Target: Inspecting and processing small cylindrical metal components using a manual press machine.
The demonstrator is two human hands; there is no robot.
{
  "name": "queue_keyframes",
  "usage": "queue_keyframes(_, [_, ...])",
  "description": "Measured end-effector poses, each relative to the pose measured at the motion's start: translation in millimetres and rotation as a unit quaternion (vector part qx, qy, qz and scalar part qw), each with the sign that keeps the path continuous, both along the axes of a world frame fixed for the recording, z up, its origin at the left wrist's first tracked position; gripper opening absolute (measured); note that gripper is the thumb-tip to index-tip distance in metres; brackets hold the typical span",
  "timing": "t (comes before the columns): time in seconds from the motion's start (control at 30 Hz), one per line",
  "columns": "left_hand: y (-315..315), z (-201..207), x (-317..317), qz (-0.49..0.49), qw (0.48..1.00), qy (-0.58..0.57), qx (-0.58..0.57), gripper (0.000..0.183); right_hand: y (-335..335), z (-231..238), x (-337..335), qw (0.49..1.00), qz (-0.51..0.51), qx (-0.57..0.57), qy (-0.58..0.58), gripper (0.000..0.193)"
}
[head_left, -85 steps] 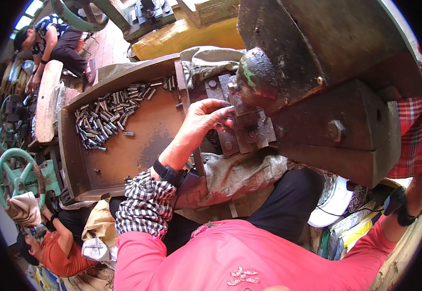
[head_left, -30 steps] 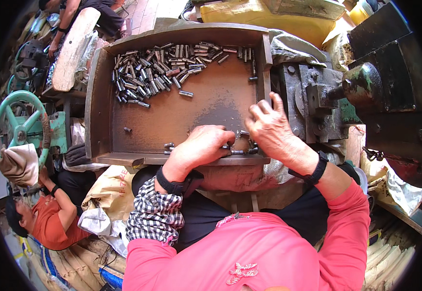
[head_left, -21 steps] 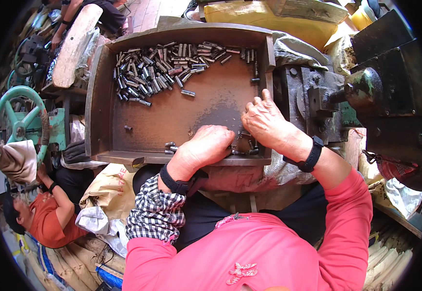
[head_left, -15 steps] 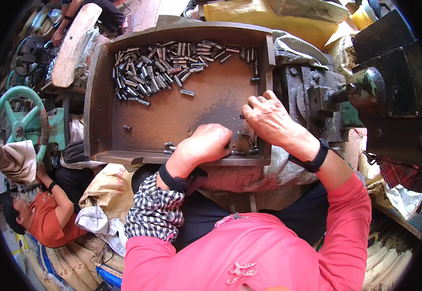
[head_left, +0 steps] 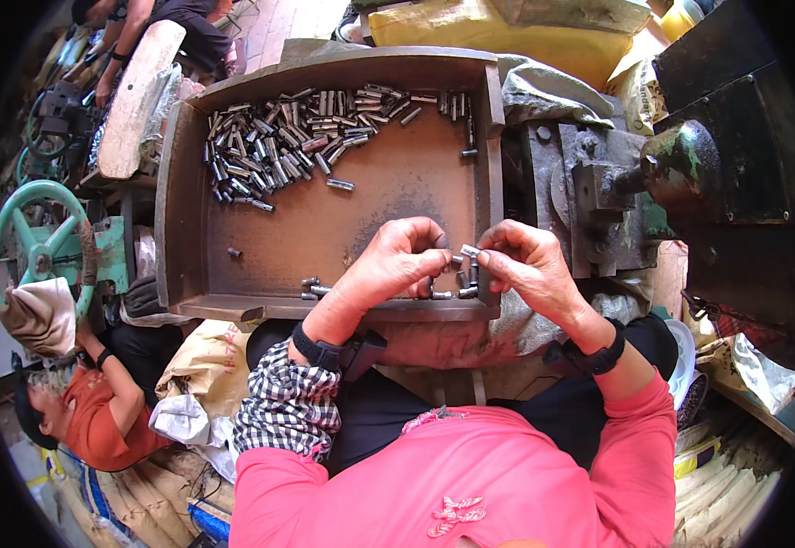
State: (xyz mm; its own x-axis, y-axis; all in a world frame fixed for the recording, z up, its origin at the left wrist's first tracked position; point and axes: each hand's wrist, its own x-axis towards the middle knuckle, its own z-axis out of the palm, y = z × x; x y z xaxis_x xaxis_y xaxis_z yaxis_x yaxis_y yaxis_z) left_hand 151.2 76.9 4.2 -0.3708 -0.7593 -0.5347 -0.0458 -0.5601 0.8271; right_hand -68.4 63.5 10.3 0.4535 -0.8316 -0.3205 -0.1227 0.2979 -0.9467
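Over the near right corner of a shallow metal tray (head_left: 260,247), my two hands are close together. Between thumb and fingers, my right hand (head_left: 532,274) pinches a short shiny metal cylinder (head_left: 470,250). My left hand (head_left: 386,267) is closed in a pinch just left of it; a small dark bit shows at its fingertips, too small to name. Beneath the hands, several short cylinders (head_left: 467,292) lie along the tray's near right corner. A big heap of similar cylinders (head_left: 269,146) covers the far left of the tray.
To the right stands a dark machine with a rounded spindle head (head_left: 685,169). A green handwheel (head_left: 43,245) is at the left, with a co-worker in an orange shirt (head_left: 110,416) below it. Cloth sacks (head_left: 198,361) hang near the tray's front.
My right hand has drawn back from the tray's right side toward my left hand, and a shiny cylinder now shows in its fingers. My left hand has risen slightly and turned toward it.
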Motion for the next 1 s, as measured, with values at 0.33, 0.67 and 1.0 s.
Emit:
queue_keyframes(0.33, [7.4, -6.2, -8.0, 0.128, 0.977, 0.17, -0.002, 0.016, -1.4, 0.6, -4.0, 0.998, -0.011, 0.05, -0.039, 0.01])
queue_keyframes(0.67, [9.3, -11.5, -13.2, 0.135, 0.975, 0.179, 0.006, 0.021, -3.8, -6.5, -5.1, 0.993, -0.013, 0.074, -0.095, 0.013])
queue_keyframes(1.0, [14.0, -3.6, -21.2, 0.14, 0.982, 0.124, 0.0, 0.019, -5.4, -5.7, -5.3, 0.982, -0.041, 0.13, -0.133, 0.016])
